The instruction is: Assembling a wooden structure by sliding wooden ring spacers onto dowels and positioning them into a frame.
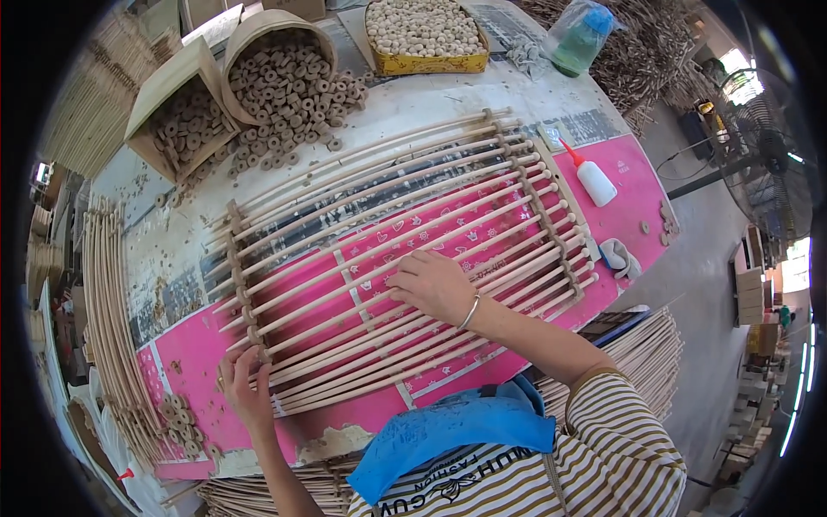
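Note:
Long pale wooden rods point(370, 244) lie side by side across the table in a rack-like frame. Brown wooden rings point(239, 278) form a row across their left ends, and similar brown pieces point(543, 215) line their right part. Rounded pale knobs cap many right ends. My left hand point(248, 392) is at the lower left end of the frame, its fingertips pinched at a rod end beside the lowest ring; the fingers partly hide the contact. My right hand point(435, 286) is over the middle of the rods, fingers curled and closed around one of them.
A tipped round tub point(237, 65) and a wooden box point(146, 99) spill rings at the back left. A yellow tray point(431, 65) holds round beads. A red-tipped glue bottle point(596, 181) stands at right, near a cloth point(620, 258). Rod bundles point(108, 319) lie left; a fan point(762, 155) is right.

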`<action>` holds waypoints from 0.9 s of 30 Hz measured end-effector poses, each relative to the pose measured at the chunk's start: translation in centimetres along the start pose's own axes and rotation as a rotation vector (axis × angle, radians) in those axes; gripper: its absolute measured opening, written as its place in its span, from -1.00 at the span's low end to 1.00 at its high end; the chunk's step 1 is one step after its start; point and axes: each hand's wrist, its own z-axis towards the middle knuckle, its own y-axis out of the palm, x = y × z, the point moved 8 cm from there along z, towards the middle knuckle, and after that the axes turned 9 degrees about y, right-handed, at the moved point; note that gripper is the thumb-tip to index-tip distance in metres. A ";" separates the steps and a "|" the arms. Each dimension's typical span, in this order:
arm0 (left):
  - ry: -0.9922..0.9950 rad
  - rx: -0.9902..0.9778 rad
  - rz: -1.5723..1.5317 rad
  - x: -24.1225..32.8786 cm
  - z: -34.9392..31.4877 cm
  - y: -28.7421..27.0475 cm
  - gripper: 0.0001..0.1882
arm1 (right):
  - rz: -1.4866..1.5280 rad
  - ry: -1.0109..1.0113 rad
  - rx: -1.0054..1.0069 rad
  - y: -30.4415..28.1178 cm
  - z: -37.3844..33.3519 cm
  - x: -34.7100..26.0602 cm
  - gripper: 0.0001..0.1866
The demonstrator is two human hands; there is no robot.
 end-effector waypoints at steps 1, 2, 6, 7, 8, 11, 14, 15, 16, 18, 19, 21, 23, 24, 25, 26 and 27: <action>-0.006 -0.001 0.008 -0.2 -0.2 -0.2 -0.55 | 0.045 -0.009 0.035 -0.3 0.2 -0.4 -0.81; -0.012 -0.002 0.017 -0.4 -0.3 -0.5 -0.56 | 0.058 -0.019 0.033 -0.5 0.4 -0.6 -0.81; -0.060 0.028 -0.055 -0.5 -0.6 -1.9 -0.61 | 0.064 -0.042 0.009 -0.3 1.0 -1.2 -0.82; -0.117 0.056 -0.139 -1.9 -1.4 -1.0 -0.60 | 0.066 -0.030 0.007 -0.4 1.0 -1.1 -0.84; -0.048 0.048 -0.032 -0.7 -0.7 -1.2 -0.60 | 0.097 -0.012 0.003 -0.4 0.9 -0.7 -0.86; -0.004 0.067 -0.042 0.0 -0.1 -0.7 -0.63 | 0.172 0.013 0.045 -2.7 0.6 -0.9 -0.89; -0.012 0.071 0.042 1.7 -0.8 -3.0 -0.56 | 0.178 -0.021 0.068 -4.2 0.5 -2.1 -0.86; -0.009 0.081 0.055 2.2 -1.2 -3.8 -0.52 | 0.183 -0.042 0.074 -4.5 0.5 -2.6 -0.87; 0.012 0.106 0.089 3.3 -1.2 -4.7 -0.46 | 0.177 -0.052 0.086 -5.1 0.6 -3.0 -0.87; 0.055 0.151 0.111 5.7 -1.2 -6.3 -0.40 | 0.183 -0.095 0.090 -5.8 0.9 -4.2 -0.87; 0.066 0.134 0.136 6.8 -1.5 -6.5 -0.35 | 0.183 -0.120 0.090 -6.1 1.0 -4.9 -0.87; 0.130 0.163 0.132 9.1 -1.7 -6.0 -0.34 | 0.195 -0.155 0.080 -6.5 1.4 -6.9 -0.87; 0.190 0.128 0.154 11.3 -1.8 -5.1 -0.31 | 0.200 -0.244 0.104 -7.4 1.7 -8.8 -0.87; 0.208 0.111 0.169 12.1 -2.2 -4.6 -0.31 | 0.188 -0.264 0.096 -7.2 1.7 -9.5 -0.86; 0.215 0.113 0.137 12.5 -2.5 -4.1 -0.31 | 0.189 -0.275 0.102 -7.3 1.9 -10.2 -0.86; 0.214 0.121 0.145 12.6 -3.2 -4.1 -0.31 | 0.186 -0.319 0.093 -7.3 2.0 -11.3 -0.85; 0.200 0.099 0.143 12.5 -3.9 -3.8 -0.35 | 0.182 -0.363 0.084 -7.3 2.1 -12.5 -0.85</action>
